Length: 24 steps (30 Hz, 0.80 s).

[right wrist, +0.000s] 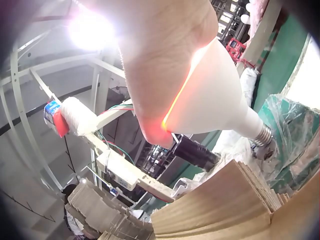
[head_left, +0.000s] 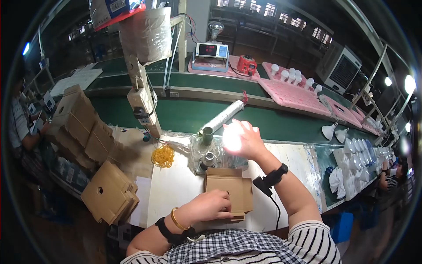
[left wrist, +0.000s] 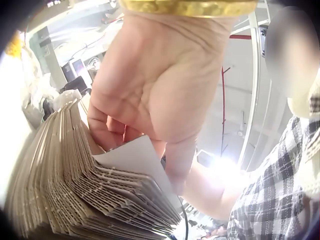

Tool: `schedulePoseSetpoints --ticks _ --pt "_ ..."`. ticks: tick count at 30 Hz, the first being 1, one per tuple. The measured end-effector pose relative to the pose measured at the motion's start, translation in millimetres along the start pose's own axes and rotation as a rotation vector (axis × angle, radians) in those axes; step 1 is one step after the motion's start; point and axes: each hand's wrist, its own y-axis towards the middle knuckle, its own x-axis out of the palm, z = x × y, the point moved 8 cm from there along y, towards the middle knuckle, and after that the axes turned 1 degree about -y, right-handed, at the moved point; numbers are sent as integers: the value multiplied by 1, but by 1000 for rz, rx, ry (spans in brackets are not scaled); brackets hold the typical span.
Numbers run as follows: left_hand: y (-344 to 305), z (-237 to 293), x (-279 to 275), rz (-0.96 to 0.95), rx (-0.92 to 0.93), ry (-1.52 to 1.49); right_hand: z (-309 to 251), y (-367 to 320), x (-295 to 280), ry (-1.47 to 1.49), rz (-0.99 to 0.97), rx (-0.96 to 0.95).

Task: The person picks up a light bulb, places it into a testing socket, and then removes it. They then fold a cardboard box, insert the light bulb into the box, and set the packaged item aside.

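Note:
In my right hand [head_left: 250, 140] is a glowing light bulb [head_left: 231, 137], gripped by its wide face. The right wrist view shows its white cone-shaped body [right wrist: 215, 95], with light leaking along the edge of the palm. Its metal screw base [right wrist: 262, 136] points down at a socket beside clear plastic wrapping. My left hand [head_left: 207, 206] lies over a stack of brown cardboard pieces [head_left: 224, 180] near the front edge of the worktop. Its fingers and thumb pinch the top cardboard sheet [left wrist: 137, 160], seen from below in the left wrist view.
A silver socket [head_left: 209, 159] and a dark green cylinder [head_left: 206, 135] stand behind the stack. Yellow rubber bands [head_left: 163, 156] lie to the left, near more folded cardboard [head_left: 110, 192]. White lamps [head_left: 358, 152] stand at the right. A meter [head_left: 212, 50] sits at the back.

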Motion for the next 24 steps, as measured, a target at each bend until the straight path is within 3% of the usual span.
schedulePoseSetpoints --ticks 10,18,20,22,24 --pt "-4 18 5 174 -33 287 4 -5 -1 -10 5 7" --pt "-16 24 -18 354 46 107 11 -12 2 56 36 21" --pt "-26 28 -53 494 -62 -94 42 -22 -3 355 112 152" --pt "-47 34 -91 842 47 -60 75 -31 -14 696 357 100" --pt "-61 30 -118 1047 -69 -161 75 -50 -46 1008 504 218"
